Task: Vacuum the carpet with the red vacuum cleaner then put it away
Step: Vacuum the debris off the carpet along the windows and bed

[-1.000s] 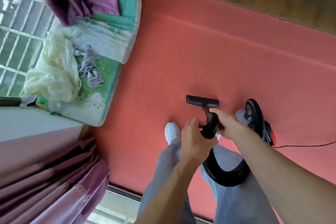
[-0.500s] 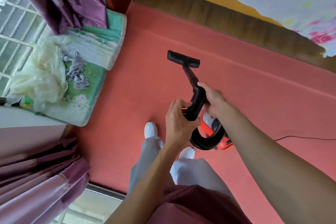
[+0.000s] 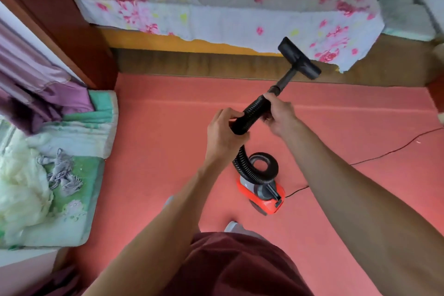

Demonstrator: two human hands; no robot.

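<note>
Along the left edge of the frame hangs a purple curtain (image 3: 36, 84), and below it lies a green flowered mattress (image 3: 79, 199) with a cream cloth (image 3: 21, 187) and a small grey cloth (image 3: 62, 175) heaped on it. A dark red wooden post (image 3: 60, 24) slants down from the upper left corner. The red carpet (image 3: 156, 151) fills the middle of the frame from the mattress across to the right edge. Above it, across the top, runs a bed (image 3: 228, 14) under a white sheet with pink flowers, and a few dark things lie on it, too blurred to name.

At centre both hands grip the black ribbed hose (image 3: 252, 113): the left hand (image 3: 222, 134) has its fingers curled round the lower part, and the right hand (image 3: 281, 115) is wrapped round it higher up, just where the stiff tube starts. The tube slants to the upper right and ends in a flat black nozzle (image 3: 299, 57), which shows in front of the bed's hanging sheet. Below the hands the hose loops down to the red vacuum cleaner (image 3: 254, 197), which stands on the carpet just right of centre. A thin black cord (image 3: 384, 154) trails from it over the carpet to the right edge
</note>
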